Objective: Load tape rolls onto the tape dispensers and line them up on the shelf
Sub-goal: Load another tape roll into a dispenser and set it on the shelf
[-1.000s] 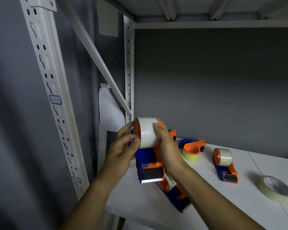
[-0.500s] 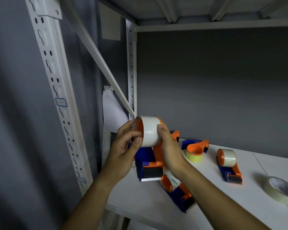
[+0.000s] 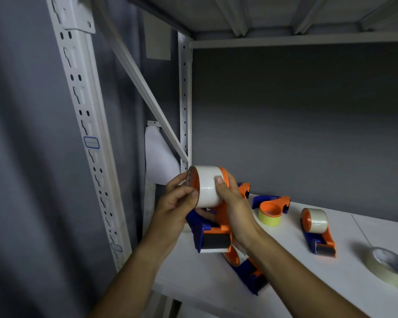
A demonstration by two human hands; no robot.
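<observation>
Held dispenser: orange and blue plastic, black roller and a toothed metal blade at its near end; lifted above the shelf's left end, between both hands.
White roll: glossy, smooth cylinder seated on the dispenser's orange hub, at the top of the tool.
Left hand: fingers curled round the roll's left rim, thumb pressed on its face.
Right hand: wrapped round the dispenser's right side, thumb tip flat on the roll's curved surface.
Shelf: matt white board, a thin seam running across its right part.
Second dispenser: same colours, lying on the shelf beneath the right wrist, partly hidden.
Yellow roll: short, pale yellow, on the orange hub of a dispenser lying farther back.
Loaded dispenser: right of that, carrying a translucent whitish roll.
Loose roll: flat cream ring, far right, well apart.
Uprights: white painted steel, punched with keyhole slots.
</observation>
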